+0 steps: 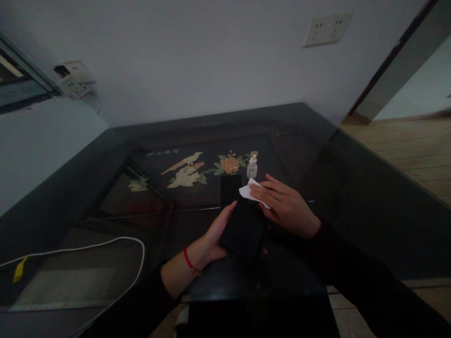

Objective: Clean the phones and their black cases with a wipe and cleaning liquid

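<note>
A dark smartphone (pixel 244 230) lies in my left hand (pixel 215 237), whose thumb runs along its left edge while fingertips show at the right side. My right hand (pixel 283 206) presses a folded white tissue (pixel 252 190) at the phone's upper end, fingers laid over it. Just beyond, a second flat black object (pixel 230 187), shaped like another phone, rests on the tabletop. A small clear bottle with a white pump top (pixel 252 167) stands upright beyond the tissue.
The glossy dark table (pixel 299 131) has an inlaid bird-and-flower picture (pixel 186 171). A white cable (pixel 105 241) with a yellow tag (pixel 20 270) curves across the left side. Wall sockets (pixel 327 29) are on the wall behind.
</note>
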The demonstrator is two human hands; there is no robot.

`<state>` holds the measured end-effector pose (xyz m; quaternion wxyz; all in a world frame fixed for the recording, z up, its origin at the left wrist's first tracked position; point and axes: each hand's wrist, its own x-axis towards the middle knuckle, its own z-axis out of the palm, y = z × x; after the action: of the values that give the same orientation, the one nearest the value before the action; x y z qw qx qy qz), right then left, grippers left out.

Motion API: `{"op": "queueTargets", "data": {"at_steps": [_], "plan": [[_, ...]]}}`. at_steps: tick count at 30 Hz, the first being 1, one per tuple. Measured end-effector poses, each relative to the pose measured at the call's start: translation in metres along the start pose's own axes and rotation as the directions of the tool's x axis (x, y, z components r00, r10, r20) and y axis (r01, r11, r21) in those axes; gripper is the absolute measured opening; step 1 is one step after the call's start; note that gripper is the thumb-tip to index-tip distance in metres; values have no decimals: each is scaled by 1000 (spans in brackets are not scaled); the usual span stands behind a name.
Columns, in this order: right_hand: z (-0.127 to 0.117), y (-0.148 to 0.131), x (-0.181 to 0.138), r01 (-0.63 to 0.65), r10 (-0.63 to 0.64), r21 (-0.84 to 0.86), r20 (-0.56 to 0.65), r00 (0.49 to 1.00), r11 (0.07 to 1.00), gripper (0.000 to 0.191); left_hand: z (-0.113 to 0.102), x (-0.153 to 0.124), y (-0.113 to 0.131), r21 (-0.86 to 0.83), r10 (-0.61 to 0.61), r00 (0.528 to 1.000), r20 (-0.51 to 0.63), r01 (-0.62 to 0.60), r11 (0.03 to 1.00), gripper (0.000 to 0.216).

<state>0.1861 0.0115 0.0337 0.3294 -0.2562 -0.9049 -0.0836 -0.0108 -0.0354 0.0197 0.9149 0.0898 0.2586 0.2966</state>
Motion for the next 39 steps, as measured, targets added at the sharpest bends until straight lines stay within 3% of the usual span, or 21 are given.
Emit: {"op": "queueTargets", "data": {"at_steps": [5,11,14,19,24,28,33,37,39], "plan": [[0,-3,2,0,4,-92,34,999,996,29,5,-2,1,41,38,999,-27,-37,998,49],[-3,4,-3,-78,74,-114,-43,996,990,27,7,-8,9,19,140,990,-12,-140,990,51],[-1,4,-3,-119,115,-80,-53,992,990,28,6,-8,7,21,130,991,-30,-129,991,54],[3,3,2,-74,74,-9,-8,997,997,32,8,-5,0,20,52,994,-99,-50,999,54],[2,10,-4,-106,106,-16,-32,994,994,30,12,-8,4,24,133,981,-143,-131,991,50],[-3,10,-8,-107,109,42,-46,993,993,26,10,-10,8,54,189,975,-119,-184,981,51],[-3,3,-5,-193,213,176,-106,971,965,33,8,-7,4,45,156,985,-77,-153,987,54],[4,-3,-1,-104,116,207,-50,992,973,34,11,-6,-2,58,78,990,-116,-72,996,50],[4,-6,-1,-29,36,231,-27,999,973,33,12,-6,-3,42,92,987,-135,-87,995,46]]}}
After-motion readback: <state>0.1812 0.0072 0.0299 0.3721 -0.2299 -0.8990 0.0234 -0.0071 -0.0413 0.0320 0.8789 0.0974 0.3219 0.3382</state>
